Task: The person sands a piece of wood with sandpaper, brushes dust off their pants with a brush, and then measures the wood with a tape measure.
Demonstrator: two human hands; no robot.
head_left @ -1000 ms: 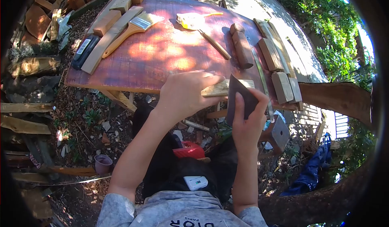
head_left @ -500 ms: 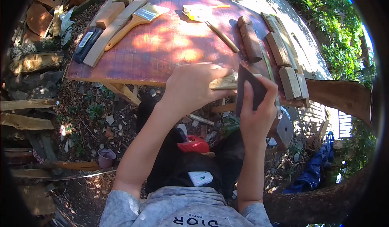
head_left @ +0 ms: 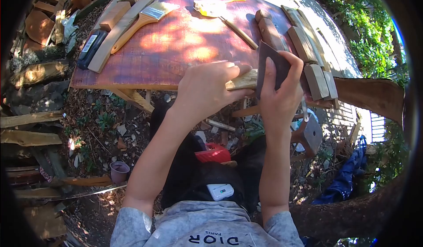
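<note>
My left hand point(head_left: 206, 85) is closed around a short light-coloured wood block point(head_left: 243, 79), held just above the near edge of the red-brown table point(head_left: 172, 48). In my right hand point(head_left: 282, 88) is a dark sheet of sandpaper point(head_left: 267, 64), folded or bent, with the thumb on its near face and the fingers behind. The sandpaper meets the right end of the block and hides that end. Beyond my right hand lies a turned wooden piece point(head_left: 269, 31) on the table.
A paintbrush point(head_left: 143, 24), a dark bottle with a label point(head_left: 92, 48) and wood strips lie at the table's left. A thin stick point(head_left: 239, 33) and a yellow-white lump point(head_left: 210, 7) are further back. Wood blocks point(head_left: 304, 44) line the right edge. A purple cup point(head_left: 119, 172) stands on the ground.
The sandpaper and my right hand have shifted slightly upward, and the sheet's tip stands higher. My left hand still grips the block, a little more tilted. The whole view has moved slightly.
</note>
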